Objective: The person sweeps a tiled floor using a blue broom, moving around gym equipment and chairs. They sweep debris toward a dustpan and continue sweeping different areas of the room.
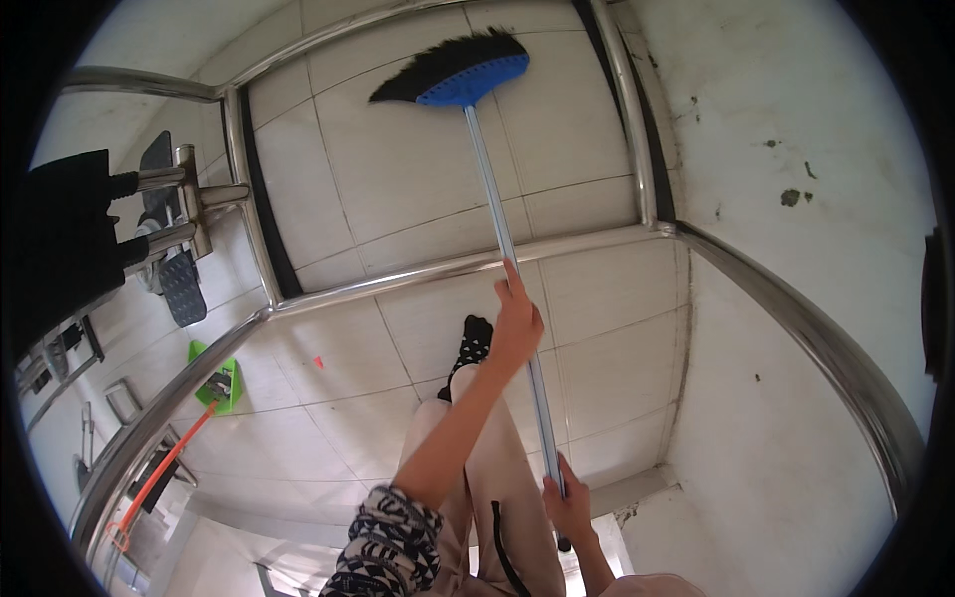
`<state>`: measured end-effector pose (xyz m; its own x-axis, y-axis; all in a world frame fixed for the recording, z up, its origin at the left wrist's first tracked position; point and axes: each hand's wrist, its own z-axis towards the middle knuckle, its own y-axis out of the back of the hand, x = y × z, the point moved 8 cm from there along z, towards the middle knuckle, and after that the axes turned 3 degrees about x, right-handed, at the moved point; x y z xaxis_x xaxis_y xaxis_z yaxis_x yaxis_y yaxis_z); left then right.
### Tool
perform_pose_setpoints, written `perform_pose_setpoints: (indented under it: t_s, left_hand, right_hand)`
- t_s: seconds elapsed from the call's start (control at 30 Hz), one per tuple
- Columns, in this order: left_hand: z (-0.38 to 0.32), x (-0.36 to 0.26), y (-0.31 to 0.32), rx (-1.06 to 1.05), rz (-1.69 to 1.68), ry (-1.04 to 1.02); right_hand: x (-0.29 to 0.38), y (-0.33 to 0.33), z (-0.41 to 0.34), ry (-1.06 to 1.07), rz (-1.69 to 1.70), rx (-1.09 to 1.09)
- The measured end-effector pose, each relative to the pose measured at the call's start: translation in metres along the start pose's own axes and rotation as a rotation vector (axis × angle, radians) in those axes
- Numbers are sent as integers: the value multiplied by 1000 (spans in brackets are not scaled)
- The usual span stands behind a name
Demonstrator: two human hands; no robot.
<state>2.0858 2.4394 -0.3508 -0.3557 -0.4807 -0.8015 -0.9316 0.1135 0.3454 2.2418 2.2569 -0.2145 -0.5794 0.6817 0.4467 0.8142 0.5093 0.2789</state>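
I hold a broom by its pale blue metal handle (485,172) with both hands. My left hand (520,317) wraps the handle around its middle, one finger stretched along it. Lower down, my right hand (567,496) grips it close to the black end cap (563,545). The broom's blue plastic head (477,80) with black bristles (440,63) lies over the tiled floor (418,164), seen within a steel tube frame. The handle crosses above the frame's near bar (418,276); whether it touches the bar I cannot tell.
Steel rails (806,321) run along both sides, with a stained white wall (791,149) at right. At left are a machine's black pedals (183,289) and a green dustpan (233,384) with an orange handle (164,466). A small red scrap (318,363) lies on the tiles.
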Motion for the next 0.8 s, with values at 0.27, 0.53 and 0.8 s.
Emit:
perform_pose_setpoints:
  t_s: [0.27,0.53,0.8]
  left_hand:
    - [67,3,48,-94,-71,29]
    - [48,-35,-9,93,140,-90]
    - [60,-100,-21,114,44,-249]
  right_hand:
    - [54,-3,52,147,60,38]
    - [32,-18,5,-86,409,-26]
    - [50,11,14,12,373,-126]
